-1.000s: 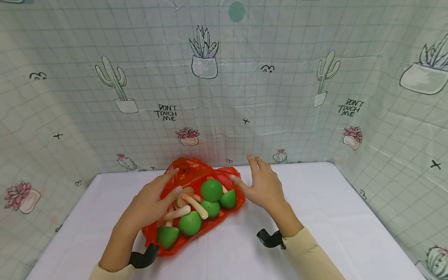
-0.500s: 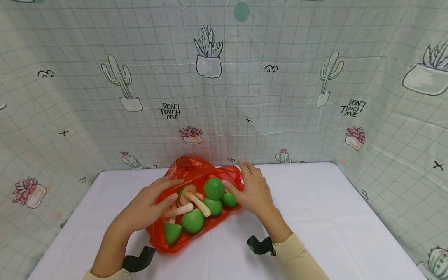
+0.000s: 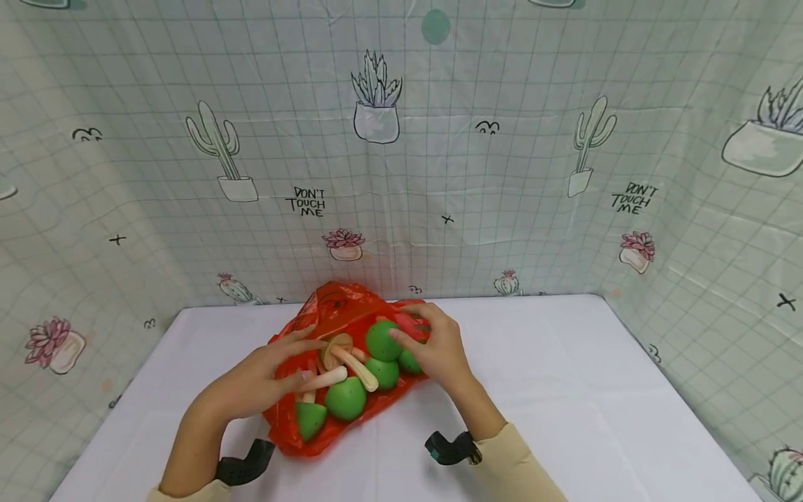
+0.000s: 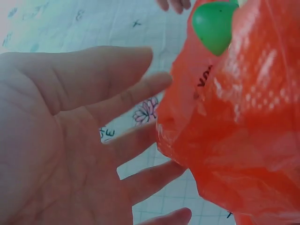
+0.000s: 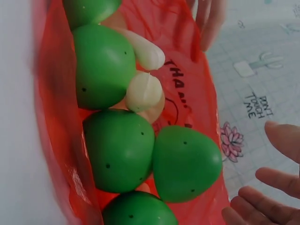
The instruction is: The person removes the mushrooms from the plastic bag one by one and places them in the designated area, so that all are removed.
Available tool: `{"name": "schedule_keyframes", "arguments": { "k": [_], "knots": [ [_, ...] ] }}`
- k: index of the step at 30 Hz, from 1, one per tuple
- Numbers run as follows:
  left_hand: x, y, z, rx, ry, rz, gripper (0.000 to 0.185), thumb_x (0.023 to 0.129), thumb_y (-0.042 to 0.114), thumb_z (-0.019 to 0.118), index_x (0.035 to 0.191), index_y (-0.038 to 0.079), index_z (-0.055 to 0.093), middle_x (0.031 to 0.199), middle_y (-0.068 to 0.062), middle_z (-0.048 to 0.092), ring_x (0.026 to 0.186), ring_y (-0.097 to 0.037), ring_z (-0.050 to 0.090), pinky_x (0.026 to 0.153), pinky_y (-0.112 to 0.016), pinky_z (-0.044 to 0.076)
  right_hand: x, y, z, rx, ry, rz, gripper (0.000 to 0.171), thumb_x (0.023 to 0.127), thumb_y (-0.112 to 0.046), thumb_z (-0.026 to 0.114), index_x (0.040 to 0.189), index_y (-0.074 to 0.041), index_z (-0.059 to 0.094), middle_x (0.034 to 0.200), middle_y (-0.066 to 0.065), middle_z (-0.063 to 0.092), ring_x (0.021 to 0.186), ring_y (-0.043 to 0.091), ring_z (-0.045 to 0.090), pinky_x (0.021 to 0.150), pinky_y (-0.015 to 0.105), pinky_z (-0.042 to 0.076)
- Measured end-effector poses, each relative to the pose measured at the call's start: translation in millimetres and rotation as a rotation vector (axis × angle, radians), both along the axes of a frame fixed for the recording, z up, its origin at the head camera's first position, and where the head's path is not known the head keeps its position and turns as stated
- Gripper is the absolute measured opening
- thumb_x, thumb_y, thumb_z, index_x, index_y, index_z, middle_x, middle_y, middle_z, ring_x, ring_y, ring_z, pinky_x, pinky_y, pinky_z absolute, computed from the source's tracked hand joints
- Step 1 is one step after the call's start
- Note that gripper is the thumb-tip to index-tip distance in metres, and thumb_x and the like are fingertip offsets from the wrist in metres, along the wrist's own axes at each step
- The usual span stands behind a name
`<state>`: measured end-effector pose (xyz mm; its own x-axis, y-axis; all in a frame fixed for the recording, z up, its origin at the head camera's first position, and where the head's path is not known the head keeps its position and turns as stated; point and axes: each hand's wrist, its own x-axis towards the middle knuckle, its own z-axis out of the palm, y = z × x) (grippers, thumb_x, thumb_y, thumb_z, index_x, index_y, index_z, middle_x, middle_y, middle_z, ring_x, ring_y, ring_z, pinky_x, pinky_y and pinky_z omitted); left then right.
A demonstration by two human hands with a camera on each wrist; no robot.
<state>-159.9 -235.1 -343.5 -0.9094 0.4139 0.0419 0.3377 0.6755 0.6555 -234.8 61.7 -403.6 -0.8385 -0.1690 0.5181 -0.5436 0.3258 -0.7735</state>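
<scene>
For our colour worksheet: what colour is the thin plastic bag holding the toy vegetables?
Red-orange; the thin plastic bag shows best in the right wrist view.

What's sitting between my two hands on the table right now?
In the head view, the open red plastic bag lies between the left hand and right hand, holding green fruits and pale mushrooms.

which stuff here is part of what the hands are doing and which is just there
In hand: left hand, right hand, red plastic bag, green fruits, pale mushrooms.
Just there: white table, cactus-print backdrop.
</scene>
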Motion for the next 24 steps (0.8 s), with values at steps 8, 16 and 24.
{"name": "schedule_keyframes", "arguments": {
  "k": [8, 16, 24],
  "knots": [
    [-3.9, -11, -8.5, -0.003, 0.020, 0.022, 0.059, 0.096, 0.008, 0.072, 0.152, 0.006, 0.053, 0.160, -0.023, 0.045, 0.146, -0.053, 0.039, 0.109, -0.074, 0.039, -2.7, -8, -7.3, -0.028, -0.061, 0.042, 0.041, 0.088, -0.010, 0.086, 0.124, 0.003, 0.070, 0.124, 0.024, 0.069, 0.115, 0.046, 0.068, 0.097, 0.062, 0.056],
    [-7.7, -18, -17.4, 0.031, 0.056, 0.080, 0.066, 0.090, -0.003, 0.074, 0.152, 0.004, 0.052, 0.156, -0.024, 0.050, 0.142, -0.053, 0.044, 0.106, -0.070, 0.045, -3.8, -13, -11.3, -0.037, -0.121, 0.029, 0.046, 0.087, -0.010, 0.087, 0.126, 0.005, 0.069, 0.124, 0.023, 0.069, 0.117, 0.041, 0.069, 0.097, 0.059, 0.056],
    [-13.6, -15, -23.0, 0.063, 0.047, 0.127, 0.068, 0.087, -0.009, 0.073, 0.151, 0.001, 0.052, 0.152, -0.028, 0.052, 0.140, -0.052, 0.047, 0.103, -0.066, 0.050, -5.2, -14, -11.2, 0.031, -0.146, -0.009, 0.048, 0.086, -0.014, 0.088, 0.127, 0.004, 0.070, 0.124, 0.022, 0.071, 0.119, 0.042, 0.066, 0.101, 0.059, 0.055]
  ]
}}
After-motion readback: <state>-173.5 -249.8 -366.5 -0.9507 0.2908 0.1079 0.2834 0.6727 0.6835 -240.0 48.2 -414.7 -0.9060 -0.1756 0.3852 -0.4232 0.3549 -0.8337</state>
